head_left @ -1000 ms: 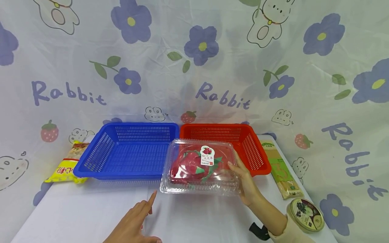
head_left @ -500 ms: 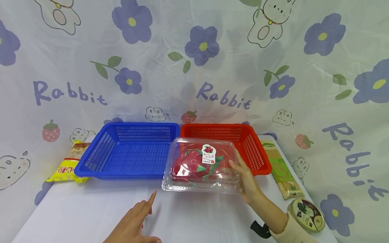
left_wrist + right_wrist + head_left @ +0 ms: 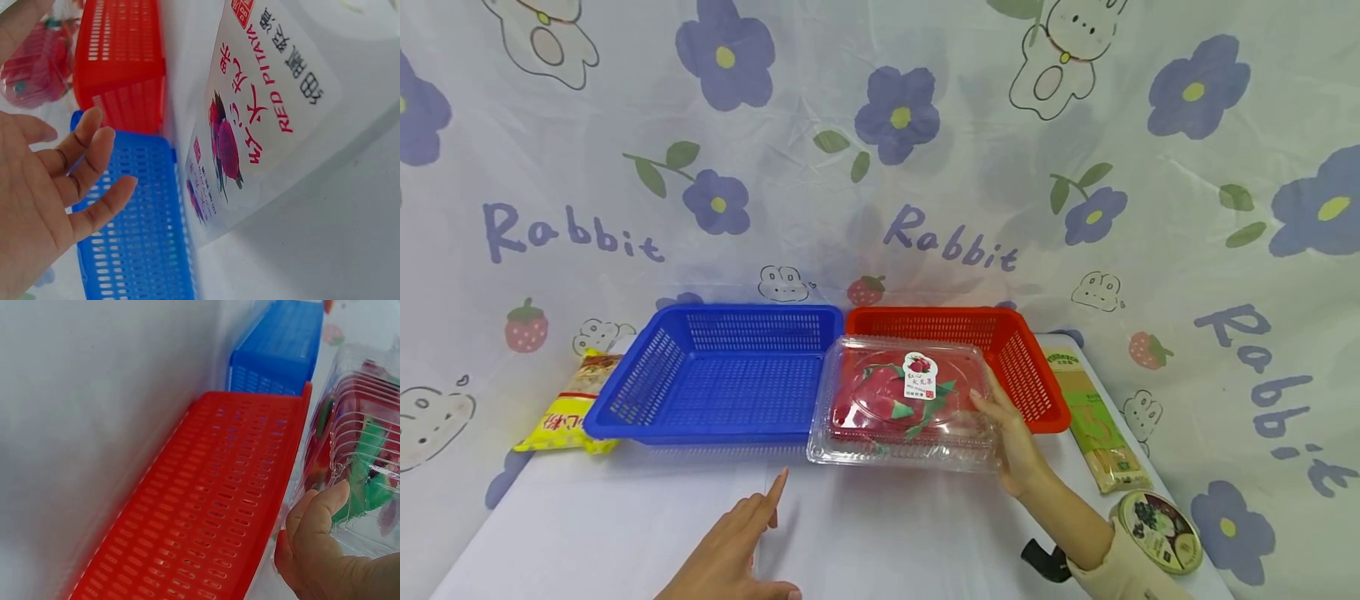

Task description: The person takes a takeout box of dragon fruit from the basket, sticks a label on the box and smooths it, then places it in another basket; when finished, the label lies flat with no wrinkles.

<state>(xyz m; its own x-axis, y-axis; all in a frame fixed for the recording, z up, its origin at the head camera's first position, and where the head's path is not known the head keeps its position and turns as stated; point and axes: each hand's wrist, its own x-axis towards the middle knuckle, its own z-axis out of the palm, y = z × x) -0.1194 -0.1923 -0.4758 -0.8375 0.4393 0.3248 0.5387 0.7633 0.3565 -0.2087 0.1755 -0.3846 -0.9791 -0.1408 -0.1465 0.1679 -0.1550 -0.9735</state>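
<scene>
A clear plastic clamshell box (image 3: 865,446) holds red dragon fruit with green scales, and a white printed label sits on its lid. My right hand (image 3: 1018,454) grips the box by its right end, tilted in front of the red basket. The right wrist view shows the fingers (image 3: 322,515) curled against the ridged box wall. Over the white table, below the blue basket, my left hand (image 3: 730,546) holds nothing, its index finger extended. Beyond it in the left wrist view lie labels (image 3: 262,106) marked "RED PITAYA", mostly hidden by this hand in the head view.
A blue basket (image 3: 617,429) and a red basket (image 3: 1054,412) stand side by side at the back. A yellow bag (image 3: 561,421) lies left. On the right are a green noodle packet (image 3: 1093,421), a round tin (image 3: 1159,532) and a black object (image 3: 1043,560) beside the right forearm.
My right hand has shifted the dragon fruit box slightly up and to the right in the head view. The left hand has stayed in nearly the same place.
</scene>
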